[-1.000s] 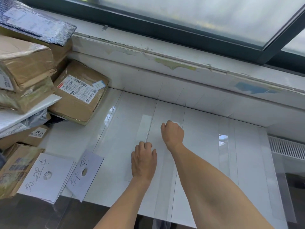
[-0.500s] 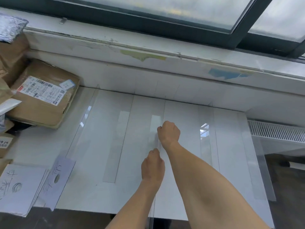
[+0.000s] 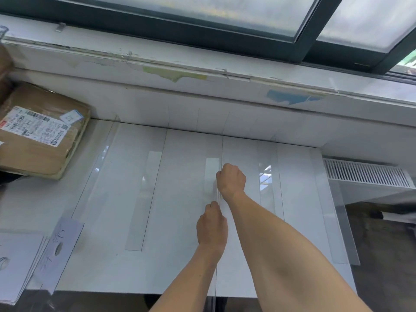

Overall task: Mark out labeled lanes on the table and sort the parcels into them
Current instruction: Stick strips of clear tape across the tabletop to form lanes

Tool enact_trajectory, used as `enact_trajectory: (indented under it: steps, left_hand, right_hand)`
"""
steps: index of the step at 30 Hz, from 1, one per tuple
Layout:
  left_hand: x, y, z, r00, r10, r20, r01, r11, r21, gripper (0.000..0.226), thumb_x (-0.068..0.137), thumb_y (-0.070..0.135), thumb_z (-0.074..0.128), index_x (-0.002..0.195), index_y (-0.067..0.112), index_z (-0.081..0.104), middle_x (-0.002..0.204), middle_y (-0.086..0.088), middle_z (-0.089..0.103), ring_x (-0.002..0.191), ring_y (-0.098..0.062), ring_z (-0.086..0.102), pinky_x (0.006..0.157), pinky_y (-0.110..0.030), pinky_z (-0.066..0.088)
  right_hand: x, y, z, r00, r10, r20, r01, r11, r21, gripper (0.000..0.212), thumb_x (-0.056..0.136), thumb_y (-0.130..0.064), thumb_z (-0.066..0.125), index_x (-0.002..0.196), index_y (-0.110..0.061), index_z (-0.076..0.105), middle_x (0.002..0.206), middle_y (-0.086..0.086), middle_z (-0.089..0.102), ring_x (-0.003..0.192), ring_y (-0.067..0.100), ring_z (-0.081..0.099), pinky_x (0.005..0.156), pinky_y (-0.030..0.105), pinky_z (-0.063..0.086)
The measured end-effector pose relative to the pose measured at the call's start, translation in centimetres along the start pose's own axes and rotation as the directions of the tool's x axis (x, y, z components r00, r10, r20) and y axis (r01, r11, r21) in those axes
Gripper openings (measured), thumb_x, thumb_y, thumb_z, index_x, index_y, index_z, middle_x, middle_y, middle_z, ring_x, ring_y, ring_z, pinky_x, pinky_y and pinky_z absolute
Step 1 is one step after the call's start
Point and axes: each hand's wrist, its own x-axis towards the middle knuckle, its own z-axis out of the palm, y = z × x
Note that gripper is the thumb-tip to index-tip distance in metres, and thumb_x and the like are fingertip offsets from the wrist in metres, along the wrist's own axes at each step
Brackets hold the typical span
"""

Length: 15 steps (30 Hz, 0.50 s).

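Note:
A white table [image 3: 184, 262] carries several clear tape strips laid front to back as lane lines, such as the strip [image 3: 144, 199] left of centre. My right hand [image 3: 231, 179] is a fist over the middle of the table and grips one end of a clear tape strip [image 3: 216, 255]. That strip runs edge-on toward the table's front edge. My left hand [image 3: 212, 226], fingers curled, pinches the same strip just below the right hand. A brown parcel [image 3: 42, 154] with a white shipping label lies at the left rear. Handwritten paper labels [image 3: 59, 251] lie at the front left.
A wall and window sill [image 3: 202, 86] close off the table's far side. A white radiator grille [image 3: 364, 174] sits beyond the table's right edge. More white sheets [image 3: 15, 269] are stacked at the front left corner.
The view has swung right, pushing the parcel pile out of sight. My left hand turned on edge and moved right to the strip under my right hand, which stayed in place.

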Motion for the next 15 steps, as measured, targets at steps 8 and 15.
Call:
enact_trajectory:
  steps: [8, 15]
  left_hand:
    - [0.3, 0.5, 1.3, 1.000, -0.012, 0.000, 0.012, 1.000, 0.006, 0.015, 0.098, 0.012, 0.043, 0.110, 0.012, 0.051, 0.104, -0.003, 0.059, 0.087, -0.024, 0.063, 0.066, -0.026, 0.042]
    - [0.3, 0.3, 1.4, 1.000, -0.021, -0.018, 0.021, 1.000, 0.014, 0.016, 0.097, 0.012, 0.042, 0.110, 0.013, 0.051, 0.103, -0.002, 0.059, 0.085, -0.025, 0.063, 0.064, -0.027, 0.040]
  right_hand:
    - [0.4, 0.8, 0.3, 1.000, 0.007, 0.014, -0.007, 1.000, 0.022, 0.037, 0.094, -0.006, 0.046, 0.060, -0.016, 0.034, 0.072, 0.003, 0.049, 0.071, 0.023, 0.051, 0.061, 0.027, 0.035]
    - [0.3, 0.5, 0.2, 1.000, 0.021, 0.023, -0.021, 0.999, 0.038, 0.036, 0.092, -0.006, 0.047, 0.060, -0.015, 0.035, 0.076, 0.005, 0.053, 0.069, 0.023, 0.050, 0.060, 0.028, 0.035]
